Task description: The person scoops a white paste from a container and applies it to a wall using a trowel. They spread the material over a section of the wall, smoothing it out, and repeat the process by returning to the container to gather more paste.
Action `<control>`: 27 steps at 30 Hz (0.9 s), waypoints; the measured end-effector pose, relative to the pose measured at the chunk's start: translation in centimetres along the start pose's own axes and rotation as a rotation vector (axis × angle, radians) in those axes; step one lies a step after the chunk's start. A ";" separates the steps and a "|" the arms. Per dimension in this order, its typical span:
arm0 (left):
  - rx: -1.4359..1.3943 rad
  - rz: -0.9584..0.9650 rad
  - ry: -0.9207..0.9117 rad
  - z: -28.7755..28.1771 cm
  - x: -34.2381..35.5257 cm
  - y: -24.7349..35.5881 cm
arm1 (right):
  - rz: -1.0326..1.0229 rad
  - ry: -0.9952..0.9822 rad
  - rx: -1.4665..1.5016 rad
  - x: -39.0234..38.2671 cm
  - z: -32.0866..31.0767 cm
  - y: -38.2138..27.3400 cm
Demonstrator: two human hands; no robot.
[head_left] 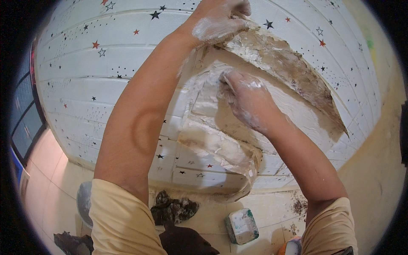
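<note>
Pinching wallpaper flap (289, 63) with closely bent fingers of left hand (219, 25) at twelve o'clock; holding right hand (248, 100) curled over bare wall patch (295, 112) near two, not showing whether gripping anything.

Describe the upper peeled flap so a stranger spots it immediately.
Find the white, star-patterned wall, then the pale patch where the right hand is. Along its upper right side, the upper flap folds outward, running from near the left hand to a sharp point. That tapering tip distinguishes it from the lower flap, which curls toward the floor.
</note>
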State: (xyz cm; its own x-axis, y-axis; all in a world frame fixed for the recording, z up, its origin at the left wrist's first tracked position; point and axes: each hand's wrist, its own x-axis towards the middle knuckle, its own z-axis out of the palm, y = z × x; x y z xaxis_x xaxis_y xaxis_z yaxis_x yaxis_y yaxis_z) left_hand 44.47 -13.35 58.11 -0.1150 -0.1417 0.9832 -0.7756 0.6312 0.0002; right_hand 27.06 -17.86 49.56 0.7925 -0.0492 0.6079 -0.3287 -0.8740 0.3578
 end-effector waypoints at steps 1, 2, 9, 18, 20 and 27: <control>-0.034 0.013 0.014 -0.1 0.0 -0.3 | 0.013 0.005 -0.066 0.6 0.5 -0.4; -0.069 0.026 0.027 -0.2 0.0 -0.6 | 0.026 0.009 -0.133 1.2 1.0 -0.8; 0.119 0.145 0.051 -0.1 -1.2 -0.9 | -0.031 0.231 -0.275 1.4 0.4 -0.1; 0.244 0.381 0.087 -0.5 -2.6 -2.4 | 0.385 0.089 0.148 -0.9 -5.5 1.5; 0.256 0.379 0.122 -0.6 -2.0 -2.5 | 0.288 0.021 0.104 -1.9 -5.2 0.7; 0.205 0.195 0.129 -2.2 -1.5 -2.2 | -0.078 0.138 0.034 -0.5 2.6 -1.7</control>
State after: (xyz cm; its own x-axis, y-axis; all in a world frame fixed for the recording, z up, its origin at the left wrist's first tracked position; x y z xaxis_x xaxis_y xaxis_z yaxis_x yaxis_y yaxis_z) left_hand 47.71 -12.87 57.00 -0.2043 0.0737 0.9761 -0.8572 0.4681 -0.2148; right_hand 28.56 -17.59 46.78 0.7361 0.0840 0.6716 -0.2495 -0.8887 0.3846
